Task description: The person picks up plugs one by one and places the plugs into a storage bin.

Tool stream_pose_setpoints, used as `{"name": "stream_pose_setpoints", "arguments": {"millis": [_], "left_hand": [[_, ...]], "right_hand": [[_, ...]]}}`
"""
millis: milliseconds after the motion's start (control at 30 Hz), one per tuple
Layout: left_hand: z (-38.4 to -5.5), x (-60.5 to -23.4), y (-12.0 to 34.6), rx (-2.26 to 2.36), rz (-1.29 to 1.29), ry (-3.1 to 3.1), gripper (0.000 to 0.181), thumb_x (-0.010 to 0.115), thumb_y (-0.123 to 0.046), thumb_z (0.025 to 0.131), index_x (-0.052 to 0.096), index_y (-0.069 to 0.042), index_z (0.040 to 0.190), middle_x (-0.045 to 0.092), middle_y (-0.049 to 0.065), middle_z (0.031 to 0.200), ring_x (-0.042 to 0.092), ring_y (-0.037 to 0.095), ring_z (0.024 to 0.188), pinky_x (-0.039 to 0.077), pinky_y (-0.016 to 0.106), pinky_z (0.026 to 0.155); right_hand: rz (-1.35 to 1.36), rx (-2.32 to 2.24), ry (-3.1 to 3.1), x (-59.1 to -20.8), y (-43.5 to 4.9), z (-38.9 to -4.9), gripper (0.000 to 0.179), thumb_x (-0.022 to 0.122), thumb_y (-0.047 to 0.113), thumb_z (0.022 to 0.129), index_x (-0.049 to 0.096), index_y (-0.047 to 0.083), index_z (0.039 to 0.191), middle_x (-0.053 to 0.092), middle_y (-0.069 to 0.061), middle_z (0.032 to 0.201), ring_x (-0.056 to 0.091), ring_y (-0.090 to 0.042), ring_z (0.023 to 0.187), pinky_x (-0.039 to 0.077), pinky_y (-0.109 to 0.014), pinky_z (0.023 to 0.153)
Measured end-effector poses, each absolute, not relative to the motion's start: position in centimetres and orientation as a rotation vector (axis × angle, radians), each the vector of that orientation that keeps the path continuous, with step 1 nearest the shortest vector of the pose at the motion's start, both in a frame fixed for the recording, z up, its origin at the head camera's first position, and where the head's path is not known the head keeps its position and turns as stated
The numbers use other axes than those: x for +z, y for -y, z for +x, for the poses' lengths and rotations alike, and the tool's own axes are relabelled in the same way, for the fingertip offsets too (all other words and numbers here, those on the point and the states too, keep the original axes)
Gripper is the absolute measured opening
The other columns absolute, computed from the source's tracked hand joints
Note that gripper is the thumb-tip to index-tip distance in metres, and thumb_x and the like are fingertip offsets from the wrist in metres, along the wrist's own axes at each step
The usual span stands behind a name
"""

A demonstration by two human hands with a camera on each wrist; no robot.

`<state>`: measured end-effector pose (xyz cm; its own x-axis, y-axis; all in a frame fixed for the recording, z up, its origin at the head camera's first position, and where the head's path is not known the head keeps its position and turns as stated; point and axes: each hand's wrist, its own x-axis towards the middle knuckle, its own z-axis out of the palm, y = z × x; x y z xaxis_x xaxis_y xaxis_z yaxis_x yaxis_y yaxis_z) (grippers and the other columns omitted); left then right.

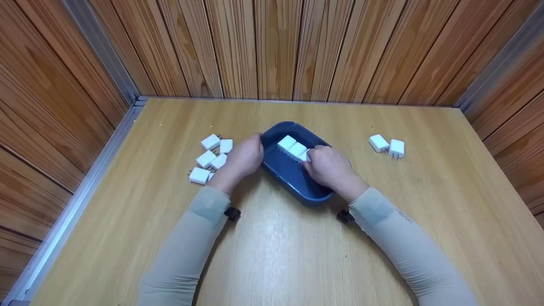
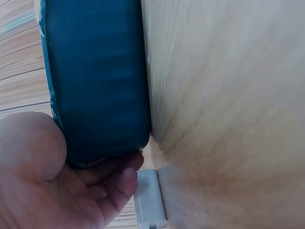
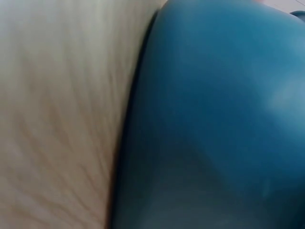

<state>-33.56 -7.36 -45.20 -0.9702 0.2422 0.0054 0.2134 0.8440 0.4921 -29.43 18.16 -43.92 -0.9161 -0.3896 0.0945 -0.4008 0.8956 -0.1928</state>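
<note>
A dark blue rectangular plastic basin (image 1: 293,173) stands at an angle on the table between the hands. My left hand (image 1: 246,155) holds its left end; in the left wrist view the thumb lies at the rim and the fingers curl against the outer wall. Inside the basin, white plug chargers (image 1: 291,144) form a row, prongs pointing to the near left. My right hand (image 1: 329,167) reaches in over the right side and pinches the nearest charger (image 1: 304,156) of that row, partly hidden by the fingers. In the right wrist view only the basin's outer wall (image 3: 214,114) shows, without the hand.
Left of the basin lies a loose group of several white chargers (image 1: 206,159), some partly behind the left hand. Two more chargers (image 1: 396,148) lie at the right. Wood-plank walls (image 1: 276,51) enclose the wooden table (image 1: 272,255) at the back and sides.
</note>
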Motion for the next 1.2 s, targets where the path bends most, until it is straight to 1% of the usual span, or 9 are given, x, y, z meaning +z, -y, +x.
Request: {"name": "stream_pose_setpoints", "arguments": {"millis": [167, 300, 367, 433, 567, 700, 933, 1100, 1200], "left_hand": [[-33.8, -45.6, 7.4, 0.760, 0.363, -2.986, 0.052, 0.035, -0.024, 0.119, 0.051, 0.003, 0.159, 0.065, 0.025, 0.151, 0.064, 0.038, 0.140, 0.051, 0.053, 0.117], [-33.0, -44.2, 7.0, 0.760, 0.318, -2.944, 0.052, 0.035, -0.021, 0.120, 0.046, 0.005, 0.164, 0.059, 0.026, 0.159, 0.058, 0.039, 0.147, 0.046, 0.052, 0.122], [-33.1, -44.3, 7.1, 0.761, 0.320, -2.943, 0.052, 0.036, -0.021, 0.120, 0.045, 0.005, 0.164, 0.059, 0.027, 0.158, 0.058, 0.039, 0.147, 0.047, 0.052, 0.122], [-33.2, -44.3, 7.1, 0.760, 0.325, -2.940, 0.052, 0.036, -0.022, 0.121, 0.046, 0.005, 0.164, 0.059, 0.027, 0.158, 0.058, 0.039, 0.147, 0.047, 0.053, 0.121], [-34.4, -46.0, 7.4, 0.733, 0.355, -2.974, 0.052, 0.036, -0.023, 0.118, 0.050, 0.004, 0.161, 0.063, 0.026, 0.154, 0.062, 0.041, 0.142, 0.050, 0.057, 0.118], [-34.6, -46.2, 7.4, 0.739, 0.356, -2.970, 0.052, 0.037, -0.022, 0.118, 0.050, 0.004, 0.160, 0.064, 0.025, 0.152, 0.063, 0.041, 0.141, 0.050, 0.057, 0.117], [-33.0, -44.3, 7.2, 0.788, 0.334, -2.932, 0.052, 0.038, -0.021, 0.120, 0.046, 0.006, 0.163, 0.058, 0.027, 0.159, 0.057, 0.040, 0.148, 0.046, 0.053, 0.122], [-32.7, -44.2, 7.1, 0.755, 0.345, -2.958, 0.049, 0.040, -0.021, 0.120, 0.049, 0.006, 0.160, 0.062, 0.027, 0.153, 0.062, 0.039, 0.142, 0.051, 0.053, 0.118], [-32.7, -44.3, 7.2, 0.760, 0.362, -2.970, 0.047, 0.040, -0.020, 0.120, 0.051, 0.007, 0.158, 0.065, 0.027, 0.150, 0.065, 0.039, 0.139, 0.052, 0.053, 0.116]], "right_hand": [[0.611, 0.374, 2.982, -43.2, -18.2, -29.3, 0.032, 0.070, 0.026, 0.109, 0.078, -0.004, 0.113, 0.073, -0.019, 0.097, 0.068, -0.034, 0.082, 0.061, -0.049, 0.074], [0.562, 0.451, 2.937, -41.7, -18.9, -29.2, 0.036, 0.069, 0.030, 0.111, 0.079, -0.003, 0.122, 0.078, -0.020, 0.108, 0.074, -0.035, 0.091, 0.063, -0.050, 0.080], [0.528, 0.470, 2.906, -40.9, -19.5, -29.1, 0.037, 0.068, 0.033, 0.112, 0.079, -0.001, 0.123, 0.079, -0.020, 0.111, 0.075, -0.035, 0.093, 0.063, -0.051, 0.080], [0.484, 0.483, 2.879, -40.2, -20.2, -29.2, 0.038, 0.067, 0.033, 0.112, 0.079, -0.001, 0.125, 0.079, -0.020, 0.110, 0.075, -0.035, 0.092, 0.063, -0.051, 0.078], [0.401, 0.521, 2.836, -39.2, -21.7, -29.5, 0.040, 0.066, 0.035, 0.112, 0.078, 0.000, 0.129, 0.077, -0.017, 0.100, 0.071, -0.030, 0.082, 0.061, -0.045, 0.070], [0.356, 0.563, 2.787, -38.4, -23.4, -29.6, 0.040, 0.067, 0.034, 0.112, 0.078, -0.001, 0.128, 0.077, -0.017, 0.098, 0.070, -0.031, 0.079, 0.060, -0.046, 0.069], [0.319, 0.630, 2.751, -37.3, -26.8, -30.0, 0.036, 0.066, 0.028, 0.113, 0.076, -0.003, 0.129, 0.076, -0.023, 0.110, 0.071, -0.037, 0.092, 0.061, -0.054, 0.079], [0.301, 0.651, 2.760, -37.0, -28.8, -30.5, 0.037, 0.066, 0.026, 0.112, 0.075, -0.007, 0.129, 0.075, -0.026, 0.113, 0.071, -0.042, 0.100, 0.059, -0.060, 0.088], [0.257, 0.653, 2.793, -37.0, -30.0, -30.9, 0.040, 0.065, 0.028, 0.113, 0.073, -0.006, 0.131, 0.073, -0.027, 0.120, 0.069, -0.045, 0.108, 0.056, -0.064, 0.094]]}}
